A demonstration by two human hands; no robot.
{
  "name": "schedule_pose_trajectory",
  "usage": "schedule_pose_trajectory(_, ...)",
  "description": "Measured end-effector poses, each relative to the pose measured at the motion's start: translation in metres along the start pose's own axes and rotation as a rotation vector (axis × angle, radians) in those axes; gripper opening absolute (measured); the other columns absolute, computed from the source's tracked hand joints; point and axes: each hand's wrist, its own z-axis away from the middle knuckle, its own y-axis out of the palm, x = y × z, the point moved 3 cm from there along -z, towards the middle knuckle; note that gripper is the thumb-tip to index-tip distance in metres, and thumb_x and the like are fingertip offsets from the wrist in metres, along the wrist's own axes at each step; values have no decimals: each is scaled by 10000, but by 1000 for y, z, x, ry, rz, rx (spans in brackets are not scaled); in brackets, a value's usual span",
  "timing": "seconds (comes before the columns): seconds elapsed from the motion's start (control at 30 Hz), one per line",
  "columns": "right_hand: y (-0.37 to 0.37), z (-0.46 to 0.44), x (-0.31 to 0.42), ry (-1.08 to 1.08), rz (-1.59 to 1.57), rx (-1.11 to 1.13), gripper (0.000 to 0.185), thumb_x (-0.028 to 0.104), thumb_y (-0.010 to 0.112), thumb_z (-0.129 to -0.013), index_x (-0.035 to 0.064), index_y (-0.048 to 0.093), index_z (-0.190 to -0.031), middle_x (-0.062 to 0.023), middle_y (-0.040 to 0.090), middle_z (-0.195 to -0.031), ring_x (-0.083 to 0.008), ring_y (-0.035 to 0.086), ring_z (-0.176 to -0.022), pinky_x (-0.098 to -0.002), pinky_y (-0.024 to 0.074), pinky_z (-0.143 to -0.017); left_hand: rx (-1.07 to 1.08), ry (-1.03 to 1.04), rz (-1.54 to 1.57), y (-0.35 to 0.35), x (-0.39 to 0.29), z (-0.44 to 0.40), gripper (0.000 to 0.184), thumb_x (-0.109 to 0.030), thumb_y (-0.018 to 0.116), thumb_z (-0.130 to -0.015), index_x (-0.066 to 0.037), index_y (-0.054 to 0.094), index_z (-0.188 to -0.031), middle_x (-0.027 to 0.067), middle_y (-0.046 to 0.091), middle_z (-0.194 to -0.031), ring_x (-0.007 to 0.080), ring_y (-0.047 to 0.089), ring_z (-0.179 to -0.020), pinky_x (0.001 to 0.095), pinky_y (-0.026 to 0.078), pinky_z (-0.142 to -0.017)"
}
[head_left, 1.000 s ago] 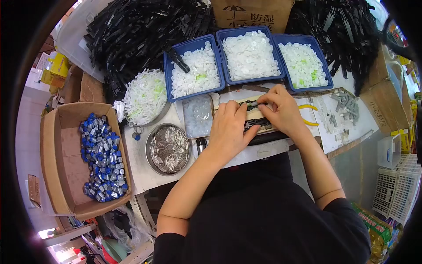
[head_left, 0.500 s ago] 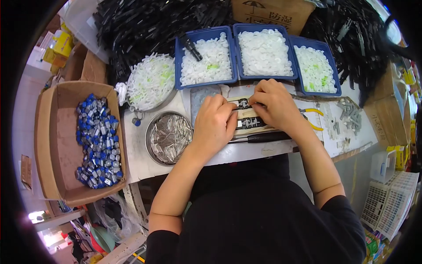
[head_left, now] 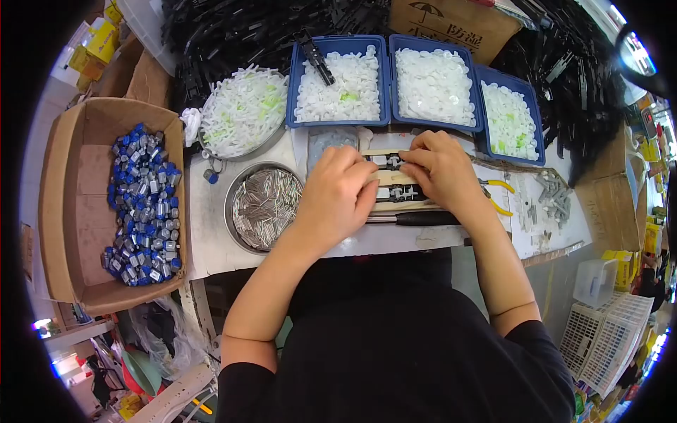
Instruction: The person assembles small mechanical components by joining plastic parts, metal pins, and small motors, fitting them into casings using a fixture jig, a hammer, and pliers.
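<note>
A black slotted part with silvery metal pieces [head_left: 385, 161] lies across a pale wooden fixture [head_left: 384, 179] at the table's front. My left hand [head_left: 337, 189] is closed at its left end, the fingertips partly hidden behind the knuckles. On the right end, my right hand [head_left: 438, 169] pinches the same part between thumb and fingers. Just below it, a second black part with metal pieces [head_left: 400, 192] sits in the fixture between my hands. A tool with a black handle [head_left: 427, 218] lies along the fixture's near side. Yellow-handled pliers [head_left: 502, 186] rest right of my right hand.
A round bowl of metal pins [head_left: 229, 211] stands left of my left hand. Behind are a dish of white plastic pieces [head_left: 243, 113] and blue trays [head_left: 340, 123] of small white parts. A cardboard box [head_left: 60, 211] holds blue-and-silver pieces. Grey bars [head_left: 555, 197] lie right.
The camera view has shifted slightly, so the surroundings sit differently in the frame. Both hands stay at the black slotted part, with only small finger movement.
</note>
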Motion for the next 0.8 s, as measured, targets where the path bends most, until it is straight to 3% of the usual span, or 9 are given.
schedule_pose_trajectory(0.1, 0, -2, 1, 14, 12, 38, 123, 92, 464, -499, 41, 453, -611, -47, 390, -601, -175, 361, -591, -239, 284, -525, 35, 4, -34, -14, 7, -3, 83, -38, 436, -487, 2, 416, -557, 78, 366, -567, 205, 350, -552, 256, 302, -492)
schedule_pose_trajectory(0.2, -27, 7, -4, -4, -75, -184, 124, 60, 471, -494, 29, 434, -608, -66, 404, -606, -191, 387, -587, -259, 306, -510, -41, 12, -231, -50, 23, -13, 86, -44, 410, -510, 5, 418, -580, 93, 398, -580, 210, 376, -586, 257, 308, -510)
schedule_pose_trajectory(0.27, -60, 22, -15, 198, -2, -279, 104, 48, 460, -503, 16, 426, -596, -85, 404, -577, -206, 404, -536, -256, 322, -466, 26, -148, -395, -81, 50, -14, 81, -51, 392, -527, 6, 416, -580, 111, 397, -589, 230, 378, -582, 261, 308, -515)
schedule_pose_trajectory(0.3, -74, 33, -19, 395, 63, -282, 76, 37, 443, -515, 8, 416, -580, -93, 401, -541, -212, 407, -487, -243, 323, -426, 56, -110, -502, -97, 71, -11, 83, -53, 401, -520, 4, 417, -579, 117, 398, -596, 240, 379, -592, 265, 308, -522)
schedule_pose_trajectory(0.33, -83, 50, -32, 549, 164, -189, 105, 71, 449, -525, 9, 407, -598, -78, 411, -538, -155, 403, -472, -218, 317, -433, 96, -138, -560, -109, 91, -8, 87, -48, 407, -514, 4, 413, -584, 118, 400, -593, 238, 382, -585, 265, 309, -515)
schedule_pose_trajectory(0.37, -89, 58, -32, 588, 201, -206, 105, 71, 449, -525, 9, 407, -598, -78, 411, -538, -155, 403, -472, -218, 317, -433, 160, -195, -611, -117, 114, -1, 94, -43, 413, -507, 3, 409, -590, 118, 401, -591, 236, 386, -579, 265, 309, -507)
schedule_pose_trajectory(0.53, -83, 79, -26, 1119, 300, 53, 209, 165, 489, -492, 14, 407, -612, -121, 442, -587, -234, 421, -562, -276, 325, -473, 271, -334, -620, -124, 158, 5, 102, -30, 422, -499, 1, 389, -590, 119, 397, -512, 229, 400, -493, 268, 309, -435)
schedule_pose_trajectory(0.7, -64, 65, -24, 1007, 271, 65, 169, 127, 473, -504, 12, 417, -615, -97, 424, -564, -193, 396, -521, -244, 312, -458, 168, -314, -544, -154, 174, -1, 81, -70, 405, -528, 10, 391, -524, 111, 372, -415, 182, 388, -393, 245, 295, -376)
schedule_pose_trajectory(0.8, -54, 51, -20, 852, 240, 3, 147, 104, 464, -511, 11, 423, -617, -83, 413, -550, -168, 382, -497, -225, 305, -450, -31, -391, -450, -177, 174, 11, 118, -91, 428, -543, 17, 428, -591, 65, 420, -466, 110, 390, -429, 199, 306, -403)
